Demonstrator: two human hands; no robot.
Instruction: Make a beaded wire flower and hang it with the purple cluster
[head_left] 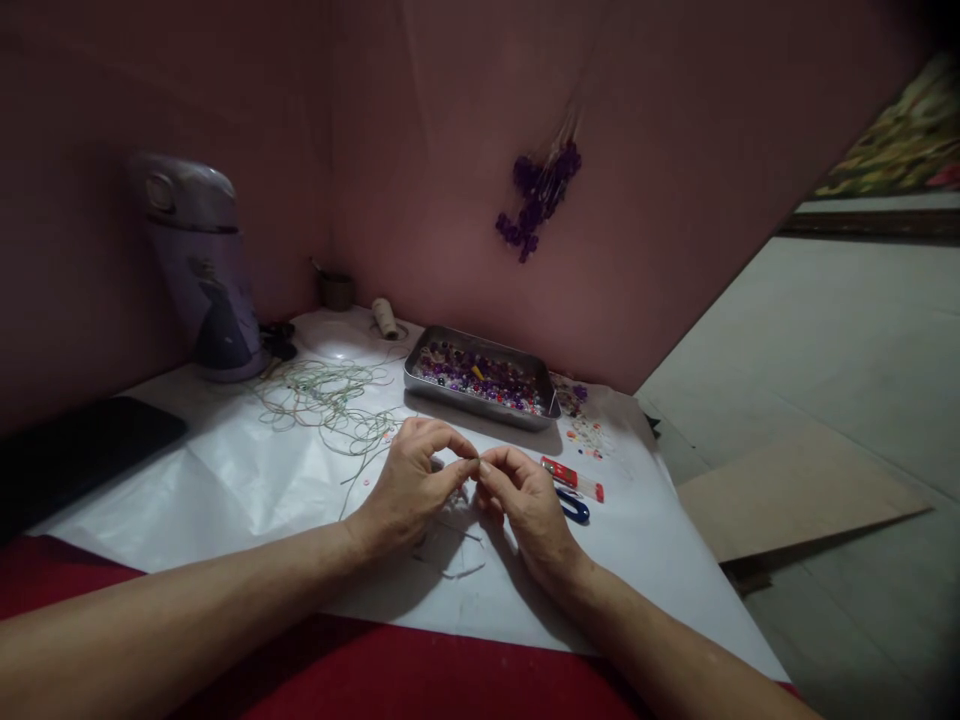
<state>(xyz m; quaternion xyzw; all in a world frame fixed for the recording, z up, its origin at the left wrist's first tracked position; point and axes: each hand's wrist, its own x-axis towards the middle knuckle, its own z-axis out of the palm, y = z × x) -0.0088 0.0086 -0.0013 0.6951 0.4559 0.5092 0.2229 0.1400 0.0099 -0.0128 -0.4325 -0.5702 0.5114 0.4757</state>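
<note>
My left hand [414,482] and my right hand [525,505] meet fingertip to fingertip over the white sheet [225,480]. Both are closed in a pinch on something too small to make out, perhaps a thin cord. Thin thread pieces [457,560] lie on the sheet under my wrists. A metal tray of purple and mixed beads [480,378] stands just beyond my hands. A tangle of pale green cord [330,400] lies to the left of the tray.
A red lighter [571,478] and blue-handled scissors [574,506] lie right of my right hand. A purple jug [202,270], a cord spool [386,318] and a small cup [337,290] stand at the back. Purple bead strands [540,195] hang on the wall. Cardboard [795,490] lies on the floor.
</note>
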